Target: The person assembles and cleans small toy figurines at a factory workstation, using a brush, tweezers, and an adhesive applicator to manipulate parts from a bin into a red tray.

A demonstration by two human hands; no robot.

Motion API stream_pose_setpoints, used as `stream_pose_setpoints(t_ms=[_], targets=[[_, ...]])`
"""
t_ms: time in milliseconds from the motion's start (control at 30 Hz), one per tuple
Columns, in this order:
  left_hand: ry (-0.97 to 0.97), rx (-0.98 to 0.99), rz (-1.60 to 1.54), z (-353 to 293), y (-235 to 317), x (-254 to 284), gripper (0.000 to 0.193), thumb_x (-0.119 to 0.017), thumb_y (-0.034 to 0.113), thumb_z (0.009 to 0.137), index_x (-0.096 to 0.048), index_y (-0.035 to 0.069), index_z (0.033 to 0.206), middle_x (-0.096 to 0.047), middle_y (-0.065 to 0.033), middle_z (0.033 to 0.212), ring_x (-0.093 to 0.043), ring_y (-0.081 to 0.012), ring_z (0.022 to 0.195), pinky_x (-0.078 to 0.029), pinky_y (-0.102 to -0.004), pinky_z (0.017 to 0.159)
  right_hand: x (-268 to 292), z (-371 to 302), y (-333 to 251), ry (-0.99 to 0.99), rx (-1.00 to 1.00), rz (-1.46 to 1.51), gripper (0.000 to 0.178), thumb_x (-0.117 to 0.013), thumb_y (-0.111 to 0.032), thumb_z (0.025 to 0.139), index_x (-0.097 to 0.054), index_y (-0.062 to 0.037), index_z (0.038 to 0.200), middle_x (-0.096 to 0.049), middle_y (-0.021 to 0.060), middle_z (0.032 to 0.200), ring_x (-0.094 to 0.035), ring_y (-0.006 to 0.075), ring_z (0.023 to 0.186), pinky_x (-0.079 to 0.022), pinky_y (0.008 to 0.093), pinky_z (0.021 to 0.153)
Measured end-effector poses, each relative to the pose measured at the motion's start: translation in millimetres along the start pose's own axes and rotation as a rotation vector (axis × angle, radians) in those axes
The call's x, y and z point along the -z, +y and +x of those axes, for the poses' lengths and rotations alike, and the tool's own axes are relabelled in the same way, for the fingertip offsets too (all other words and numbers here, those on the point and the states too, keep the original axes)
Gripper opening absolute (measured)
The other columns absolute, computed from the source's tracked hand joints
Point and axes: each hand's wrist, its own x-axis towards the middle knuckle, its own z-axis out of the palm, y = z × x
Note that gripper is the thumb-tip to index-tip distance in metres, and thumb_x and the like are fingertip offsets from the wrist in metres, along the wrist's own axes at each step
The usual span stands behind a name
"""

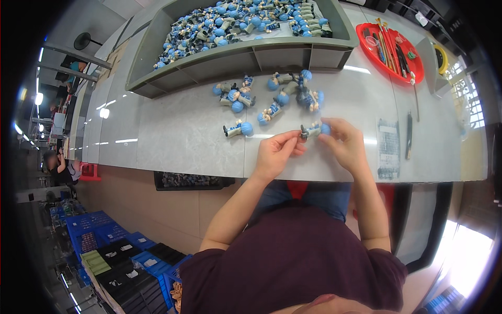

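Note:
Between my two hands, just over the table, is a small figurine (312, 130) with a blue round head, a blue top and grey legs. My left hand (280, 153) pinches it by the dark feet. Its head end is in the fingers of my right hand (344, 144). Left of my hands another figurine (238, 129) lies on its side. Beyond them several more figurines (271, 112) lie in a loose group on the table.
A large grey bin (251, 60) heaped with such figurines stands at the back. A red tray (375, 58) with brushes and tools is at the back right. A knife-like tool (409, 136) and a grey-smudged patch (388, 149) are on the right. Blue crates (97, 227) stand lower left.

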Motion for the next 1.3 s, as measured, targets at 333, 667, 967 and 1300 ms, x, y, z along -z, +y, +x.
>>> stream_pose_setpoints(t_ms=[333,667,967,1300], targets=[[0.088,0.251,0.208,6,24,12,0.029,-0.051,0.018,0.089,-0.055,-0.004,0.107,-0.062,-0.0146,0.095,-0.061,-0.0139,0.078,-0.051,-0.0256,0.066,8,1,-5,-0.034,0.046,-0.029,0.037,-0.066,0.004,0.068,-0.061,-0.0023,0.104,-0.061,0.007,0.095,-0.047,0.009,0.061,-0.043,0.0219,0.058],[-0.284,0.301,-0.21,15,16,-1,0.033,-0.049,0.017,0.09,-0.044,0.002,0.119,-0.056,-0.0087,0.106,-0.057,-0.0188,0.096,-0.047,-0.0334,0.084,29,11,-10,0.017,0.257,-0.176,0.052,-0.068,-0.002,0.067,-0.053,-0.0075,0.117,-0.058,0.0097,0.108,-0.056,0.0184,0.082,-0.046,0.0281,0.07],[-0.032,0.242,-0.509,11,7,-2,0.033,-0.049,0.015,0.09,-0.042,0.006,0.12,-0.05,-0.0088,0.115,-0.05,-0.0193,0.105,-0.042,-0.0333,0.089,167,-1,96,0.668,-0.183,-0.976,0.034,-0.062,-0.014,0.076,-0.058,-0.0055,0.109,-0.057,0.0137,0.109,-0.051,0.0275,0.099,-0.037,0.036,0.09],[0.07,0.183,-0.405,8,5,-13,0.029,-0.052,0.008,0.087,-0.044,0.004,0.115,-0.053,-0.0116,0.11,-0.055,-0.0216,0.1,-0.047,-0.0342,0.087,155,-1,80,0.588,0.028,-0.91,0.026,-0.049,-0.007,0.084,-0.057,-0.0024,0.108,-0.059,0.0161,0.09,-0.057,0.0295,0.08,-0.044,0.034,0.075]])
